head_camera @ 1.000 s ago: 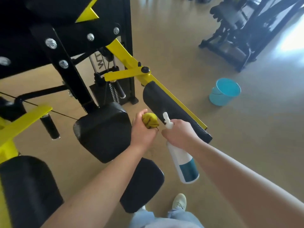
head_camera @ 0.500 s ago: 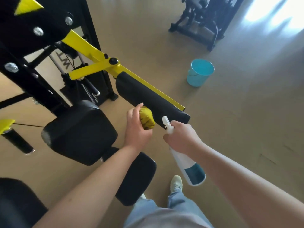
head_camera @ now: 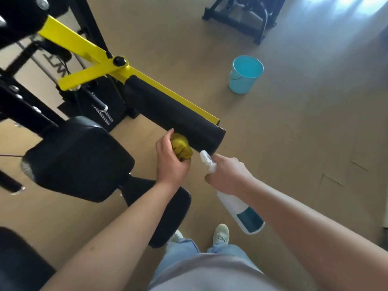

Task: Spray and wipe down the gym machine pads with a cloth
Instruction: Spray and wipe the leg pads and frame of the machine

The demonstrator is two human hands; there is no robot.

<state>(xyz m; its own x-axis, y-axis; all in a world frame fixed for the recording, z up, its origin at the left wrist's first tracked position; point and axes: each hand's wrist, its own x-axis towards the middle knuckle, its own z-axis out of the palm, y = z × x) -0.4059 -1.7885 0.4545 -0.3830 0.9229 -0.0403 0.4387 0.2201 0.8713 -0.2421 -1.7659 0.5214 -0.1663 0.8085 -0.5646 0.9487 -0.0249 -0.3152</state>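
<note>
Arm pad (head_camera: 172, 114): long black cushion on the yellow lever (head_camera: 73, 42), its near end just above both hands.
Spray bottle (head_camera: 243, 211): white, tilted, its head pointing at the pad's near end.
Right hand (head_camera: 228, 175): curled round the bottle's neck; trigger finger hidden.
Left hand (head_camera: 171, 162): fingers closed round the wad, holding it against the pad's lower edge.
Cloth (head_camera: 182, 147): yellow, bunched — touching the pad.
Technique: probably best to spread the wad flatter and stroke lengthwise — overlapping passes.

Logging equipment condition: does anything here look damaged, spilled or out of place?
The square black pad has a pale, frayed-looking patch at its left corner, possibly worn cover. The blue bucket stands upright; no spill shows.
</note>
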